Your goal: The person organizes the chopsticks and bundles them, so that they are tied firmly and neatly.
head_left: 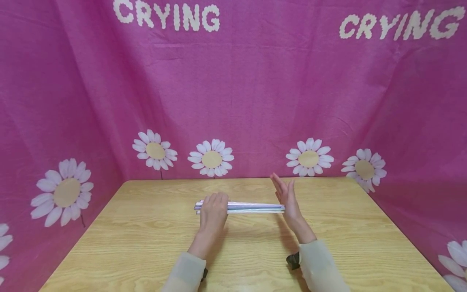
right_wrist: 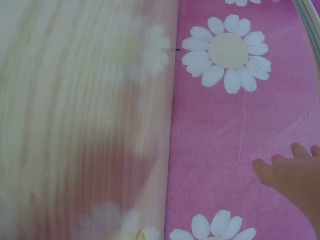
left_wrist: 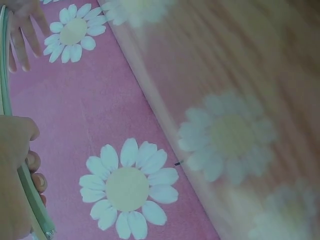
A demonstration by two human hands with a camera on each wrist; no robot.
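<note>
My left hand (head_left: pixel 213 213) grips a bundle of long thin straw-like sticks (head_left: pixel 253 208), pale white, lilac and greenish. The bundle lies level above the table, and short ends stick out left of the fist. My right hand (head_left: pixel 292 205) stands upright with straight fingers, its palm at the bundle's right ends, seemingly touching them. In the left wrist view, curled fingers (left_wrist: pixel 37 180) wrap the sticks (left_wrist: pixel 35 202). The right wrist view shows my right hand (right_wrist: pixel 295 175) with fingers extended and part of the bundle (right_wrist: pixel 310 25) at the upper right.
A thin yellow loop (head_left: pixel 310 222) lies on the wood-grain table (head_left: pixel 127 243), just right of my right wrist. Behind and beside the table hangs a pink cloth (head_left: pixel 255 101) printed with daisies and lettering. Both wrists wear dark devices (head_left: pixel 293 261).
</note>
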